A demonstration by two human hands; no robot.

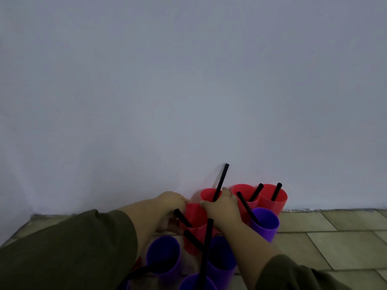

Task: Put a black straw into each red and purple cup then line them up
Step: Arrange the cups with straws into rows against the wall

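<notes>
Several red and purple cups stand on a tiled floor against a white wall, most with a black straw. My right hand [222,207] is closed over the near rim of a red cup [206,194] at the wall, whose black straw [221,181] sticks up tall. My left hand [170,208] wraps the left side of a nearer red cup [195,214] holding a straw [183,218]. Two more red cups [243,189] [276,203] with straws stand right along the wall. A purple cup [266,227] with a straw sits before them. More purple cups [165,262] [222,266] stand near me.
The white wall [188,91] rises straight behind the cups. Bare tiled floor [324,243] stretches to the right. My dark green sleeves cover the lower corners of the view. A purple cup [194,283] with a long straw [206,248] sits at the bottom edge.
</notes>
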